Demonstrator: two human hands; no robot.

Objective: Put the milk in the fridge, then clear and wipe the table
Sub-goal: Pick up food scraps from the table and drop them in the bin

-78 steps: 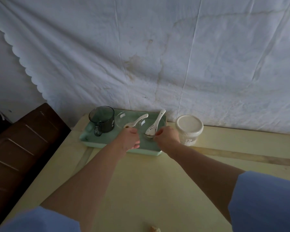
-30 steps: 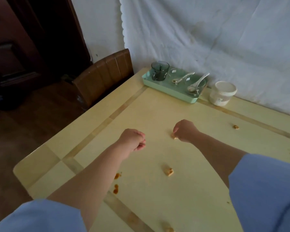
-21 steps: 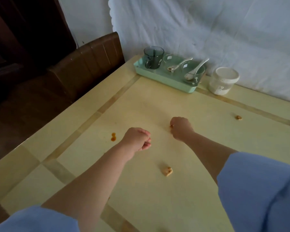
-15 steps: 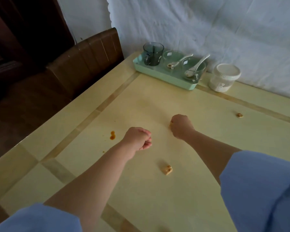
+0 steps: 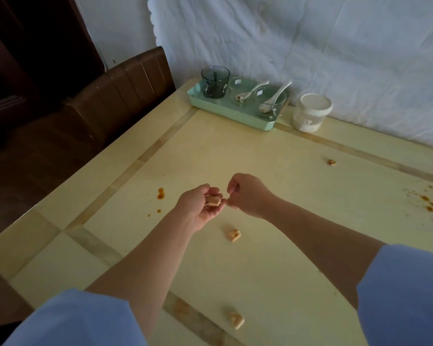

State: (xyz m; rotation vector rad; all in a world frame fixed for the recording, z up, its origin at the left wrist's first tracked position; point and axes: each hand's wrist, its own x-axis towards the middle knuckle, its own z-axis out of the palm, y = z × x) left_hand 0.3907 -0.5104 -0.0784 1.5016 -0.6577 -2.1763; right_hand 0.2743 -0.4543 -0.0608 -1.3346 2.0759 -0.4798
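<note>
My left hand (image 5: 202, 207) is turned palm up over the middle of the yellow table (image 5: 285, 245), cupped around a small food scrap (image 5: 213, 201). My right hand (image 5: 246, 193) is right beside it, its pinched fingertips touching the left fingers; I cannot see anything between them. More scraps lie on the table: one just below my hands (image 5: 233, 235), one near the front edge (image 5: 236, 320), one far right (image 5: 331, 162). Orange sauce spots (image 5: 160, 193) mark the left side, and a smear (image 5: 426, 202) sits at the right.
A green tray (image 5: 225, 111) at the far corner holds a dark glass mug (image 5: 215, 81) and two glass bowls with white spoons (image 5: 275, 96). A white lidded jar (image 5: 310, 112) stands beside it. A brown chair (image 5: 125, 88) is at the left; a white cloth hangs behind.
My right hand lifted off the table where it was closed over a scrap and came to the left hand, which turned palm up; a scrap now lies in the left palm.
</note>
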